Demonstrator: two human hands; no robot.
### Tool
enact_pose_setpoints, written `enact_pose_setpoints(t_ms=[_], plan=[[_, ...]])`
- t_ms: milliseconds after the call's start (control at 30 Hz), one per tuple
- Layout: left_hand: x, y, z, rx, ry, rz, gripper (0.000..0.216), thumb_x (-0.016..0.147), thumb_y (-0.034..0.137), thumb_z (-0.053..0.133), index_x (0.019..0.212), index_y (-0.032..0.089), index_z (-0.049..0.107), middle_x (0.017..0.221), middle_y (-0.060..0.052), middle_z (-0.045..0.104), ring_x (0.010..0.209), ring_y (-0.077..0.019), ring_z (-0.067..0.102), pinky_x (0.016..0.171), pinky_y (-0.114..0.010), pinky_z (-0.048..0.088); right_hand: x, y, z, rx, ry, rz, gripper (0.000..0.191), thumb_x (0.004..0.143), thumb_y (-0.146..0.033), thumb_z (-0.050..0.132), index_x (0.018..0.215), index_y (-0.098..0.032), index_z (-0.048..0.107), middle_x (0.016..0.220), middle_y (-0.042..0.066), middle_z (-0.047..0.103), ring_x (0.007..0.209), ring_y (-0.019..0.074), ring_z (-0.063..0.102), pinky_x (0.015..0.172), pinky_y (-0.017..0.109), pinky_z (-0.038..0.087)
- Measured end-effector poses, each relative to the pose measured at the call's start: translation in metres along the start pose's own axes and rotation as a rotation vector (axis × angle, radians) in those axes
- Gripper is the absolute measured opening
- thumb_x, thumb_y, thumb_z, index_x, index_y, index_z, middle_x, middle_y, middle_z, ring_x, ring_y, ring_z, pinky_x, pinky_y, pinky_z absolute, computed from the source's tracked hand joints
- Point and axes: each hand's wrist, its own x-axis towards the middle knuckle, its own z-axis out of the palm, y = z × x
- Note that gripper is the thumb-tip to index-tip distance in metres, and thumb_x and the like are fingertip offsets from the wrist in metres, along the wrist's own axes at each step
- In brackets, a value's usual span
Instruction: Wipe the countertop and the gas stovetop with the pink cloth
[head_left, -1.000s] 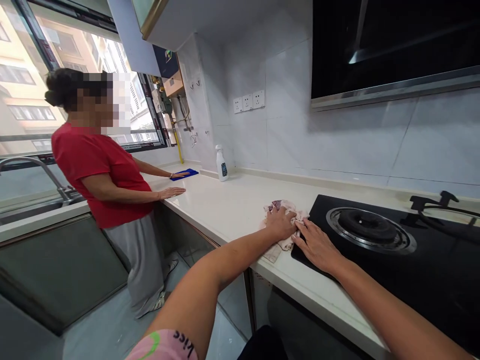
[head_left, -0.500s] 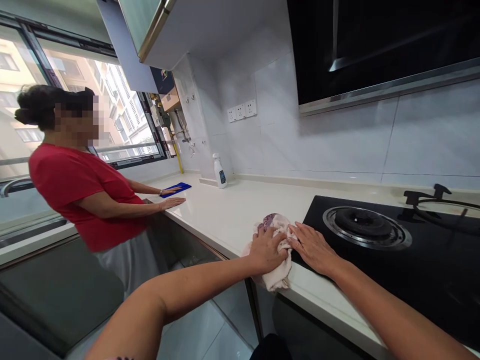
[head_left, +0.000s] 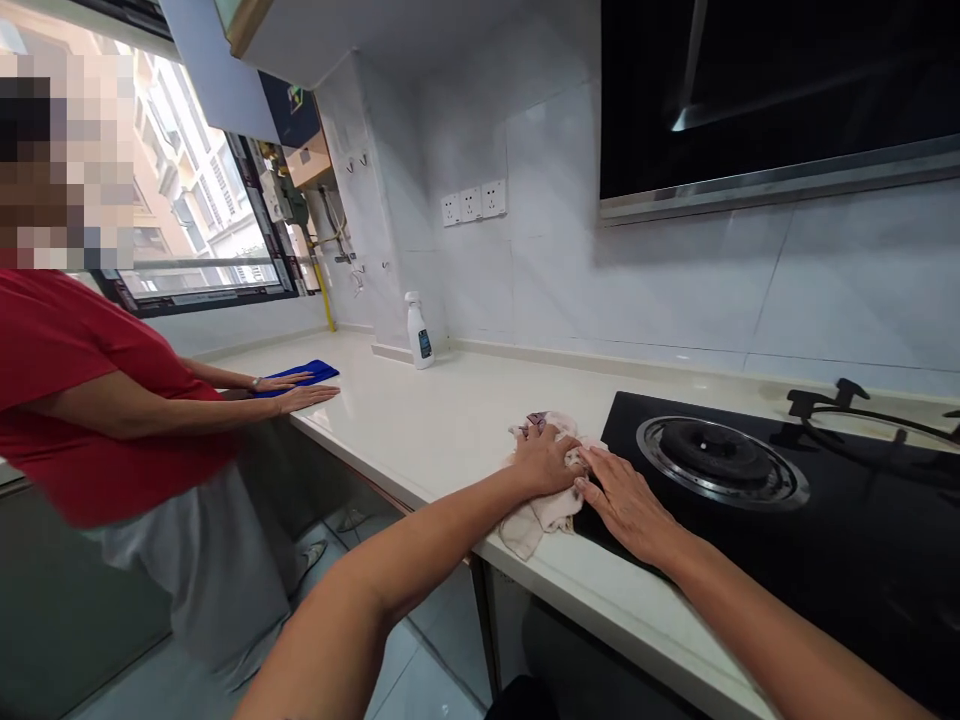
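My left hand point(head_left: 547, 465) presses down on a crumpled whitish cloth point(head_left: 551, 512) with a purple print, its fingers curled into the fabric. The cloth lies on the white countertop point(head_left: 420, 440) against the left edge of the black gas stove point(head_left: 626, 430). Beside it, my right hand point(head_left: 619, 495) rests flat on the stove's corner, fingers stretched out. Its fingertips touch the cloth and the edge of my left hand. Part of the cloth is hidden under my hands.
At the left, a person in a red top point(head_left: 97, 390) leans over the counter, one hand on a blue cloth point(head_left: 315, 372). A white spray bottle point(head_left: 420, 335) stands near the wall. The burner point(head_left: 705, 455) and a pot support point(head_left: 862, 415) are at the right, below a black range hood point(head_left: 780, 90).
My left hand has drawn the cloth inward from the counter's front edge, where it hung over before. My right hand stays beside it. The other person appears farther left as my view shifts.
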Motion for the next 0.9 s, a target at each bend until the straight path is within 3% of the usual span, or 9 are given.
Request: enact_pose_setpoints(t_ms=[67, 167, 267, 400, 533, 633, 767, 900], plan=[[0.013, -0.010, -0.010, -0.065, -0.132, 0.050, 0.058, 0.091, 0.064, 0.059, 0.144, 0.041, 0.059, 0.153, -0.008, 0.052, 0.143, -0.0436, 0.043, 0.114, -0.067, 0.036, 0.000, 0.000, 0.000, 0.001, -0.005, 0.005, 0.069, 0.107, -0.061, 0.020, 0.159, -0.019, 0.041, 0.163, 0.012, 0.045, 0.151, 0.0256, 0.039, 0.123, 0.049, 0.038], [0.032, -0.034, -0.023, -0.344, -0.292, 0.134, 0.074, 0.087, 0.065, 0.065, 0.154, 0.040, 0.048, 0.144, -0.006, 0.062, 0.134, -0.0340, 0.056, 0.113, -0.050, 0.044, -0.002, -0.001, -0.002, 0.000, 0.007, 0.020, 0.068, 0.107, -0.060, 0.022, 0.161, -0.021, 0.036, 0.167, 0.013, 0.038, 0.153, 0.0255, 0.036, 0.123, 0.051, 0.038], [0.045, -0.056, -0.018, -0.624, -0.160, 0.111, 0.079, 0.090, 0.059, 0.065, 0.159, 0.028, 0.043, 0.120, -0.004, 0.073, 0.111, -0.0232, 0.069, 0.102, -0.035, 0.052, -0.005, -0.001, -0.004, -0.016, 0.031, 0.023, 0.065, 0.107, -0.059, 0.026, 0.161, -0.025, 0.035, 0.170, 0.012, 0.031, 0.156, 0.0256, 0.031, 0.124, 0.052, 0.037], [0.044, -0.068, 0.005, -0.707, 0.063, 0.069, 0.051, 0.095, 0.045, 0.061, 0.140, 0.021, 0.064, 0.126, -0.009, 0.066, 0.114, -0.0218, 0.065, 0.104, -0.032, 0.050, -0.007, -0.001, -0.009, -0.023, 0.001, 0.016, 0.061, 0.106, -0.062, 0.030, 0.160, -0.036, 0.036, 0.173, 0.006, 0.025, 0.157, 0.0271, 0.027, 0.124, 0.056, 0.035], [0.043, -0.072, 0.015, -0.806, 0.276, 0.105, 0.027, 0.097, 0.035, 0.059, 0.108, 0.019, 0.078, 0.113, -0.008, 0.066, 0.100, -0.0188, 0.066, 0.098, -0.030, 0.053, 0.008, -0.024, -0.010, -0.085, -0.154, 0.027, 0.065, 0.103, -0.067, 0.031, 0.161, -0.038, 0.035, 0.172, 0.006, 0.026, 0.157, 0.0311, 0.026, 0.124, 0.061, 0.031], [0.048, -0.072, 0.013, -0.850, 0.424, 0.004, 0.025, 0.100, 0.031, 0.055, 0.099, 0.019, 0.077, 0.104, -0.006, 0.067, 0.096, -0.0180, 0.066, 0.095, -0.030, 0.054, 0.034, -0.052, -0.005, -0.210, -0.305, 0.077, 0.067, 0.099, -0.068, 0.039, 0.161, -0.040, 0.036, 0.173, 0.007, 0.026, 0.156, 0.0400, 0.026, 0.120, 0.068, 0.030], [0.051, -0.072, 0.010, -0.849, 0.454, -0.077, 0.028, 0.102, 0.033, 0.052, 0.095, 0.019, 0.075, 0.101, -0.005, 0.068, 0.094, -0.0176, 0.066, 0.092, -0.030, 0.054, 0.078, -0.069, 0.011, -0.282, -0.319, 0.161, 0.069, 0.095, -0.069, 0.045, 0.159, -0.041, 0.039, 0.171, 0.011, 0.027, 0.148, 0.0503, 0.036, 0.108, 0.076, 0.036], [0.047, -0.072, 0.011, -0.756, 0.394, -0.032, 0.026, 0.102, 0.034, 0.054, 0.096, 0.020, 0.075, 0.101, -0.005, 0.069, 0.097, -0.0183, 0.065, 0.094, -0.030, 0.052, 0.116, -0.041, 0.020, -0.330, -0.253, 0.243, 0.060, 0.098, -0.058, 0.045, 0.153, -0.034, 0.046, 0.167, 0.011, 0.034, 0.140, 0.0468, 0.046, 0.107, 0.071, 0.041]])
